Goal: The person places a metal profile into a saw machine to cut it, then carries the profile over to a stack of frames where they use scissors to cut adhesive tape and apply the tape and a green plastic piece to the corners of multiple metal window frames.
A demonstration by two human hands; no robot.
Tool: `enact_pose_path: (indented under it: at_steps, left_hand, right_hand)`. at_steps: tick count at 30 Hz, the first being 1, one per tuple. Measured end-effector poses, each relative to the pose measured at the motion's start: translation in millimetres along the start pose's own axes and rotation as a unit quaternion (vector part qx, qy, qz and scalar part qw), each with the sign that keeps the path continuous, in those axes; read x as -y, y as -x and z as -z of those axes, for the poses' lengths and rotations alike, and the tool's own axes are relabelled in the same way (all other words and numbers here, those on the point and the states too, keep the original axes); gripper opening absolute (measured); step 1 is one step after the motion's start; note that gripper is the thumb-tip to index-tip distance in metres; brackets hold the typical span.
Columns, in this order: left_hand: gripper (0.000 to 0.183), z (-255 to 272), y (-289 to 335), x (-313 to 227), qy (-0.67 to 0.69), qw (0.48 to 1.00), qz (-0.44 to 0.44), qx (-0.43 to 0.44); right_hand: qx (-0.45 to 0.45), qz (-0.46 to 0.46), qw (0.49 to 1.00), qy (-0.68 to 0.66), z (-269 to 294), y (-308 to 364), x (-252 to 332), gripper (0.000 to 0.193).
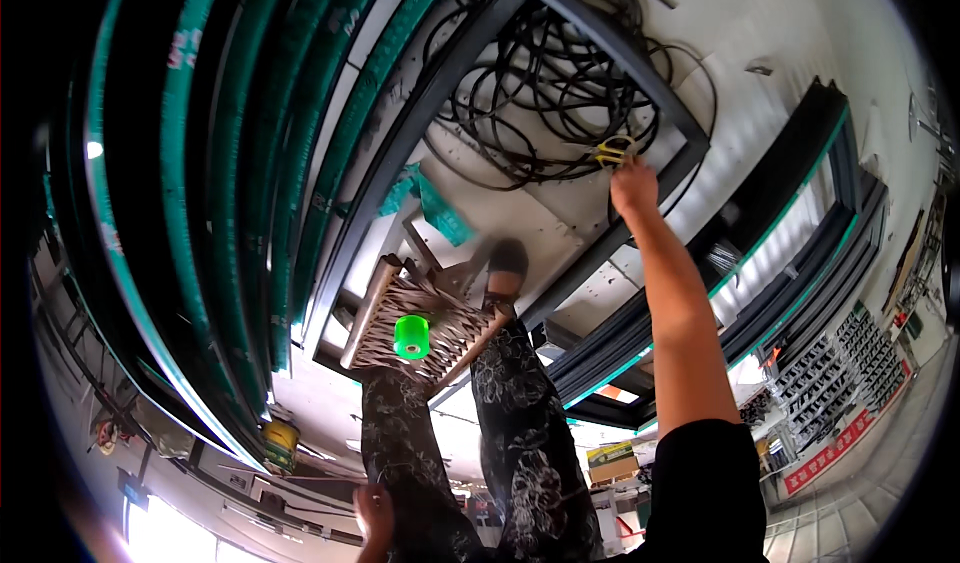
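Note:
My right arm reaches far out, and my right hand is closed on yellow-handled scissors. The scissors are over a corner of a dark rectangular frame and by the edge of a tangle of black cable. My left hand hangs low beside my left thigh. Its fingers are too dim and partly hidden to read. In front of my legs stands a stool with a woven seat. A bright green roll of tape sits upright on that seat.
Long green-covered profiles stand in a curved-looking row on the left. Dark profiles with green edges lie on the right. Scraps of green film lie on the floor inside the frame. A yellow-green bucket stands lower left.

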State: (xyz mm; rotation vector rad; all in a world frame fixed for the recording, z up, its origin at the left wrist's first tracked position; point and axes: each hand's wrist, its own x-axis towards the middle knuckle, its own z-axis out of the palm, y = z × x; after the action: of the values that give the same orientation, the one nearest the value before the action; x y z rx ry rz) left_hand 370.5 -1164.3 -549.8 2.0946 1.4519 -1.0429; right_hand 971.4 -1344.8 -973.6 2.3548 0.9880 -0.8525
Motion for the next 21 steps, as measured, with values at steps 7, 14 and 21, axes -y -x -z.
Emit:
enact_pose_path:
  at_steps: [7, 14, 21]
  left_hand:
    - [0.006, -4.9, -22.5, -70.8, 0.103, 0.994, -0.003, 0.047]
    - [0.014, 28.9, -21.5, -79.6, 0.178, 0.981, 0.064, 0.039]
    - [0.035, 197.3, -77.5, -76.9, 0.122, 0.954, -0.057, -0.268]
  right_hand:
    - [-0.080, 0.012, 0.995, 0.062, -55.1, -40.3, -9.6, 0.021]
    - [-0.051, -0.092, 0.910, -0.402, -34.4, 72.0, 35.1, 0.020]
    - [-0.022, 0.021, 0.983, -0.180, 89.3, 222.1, 42.0, 0.046]
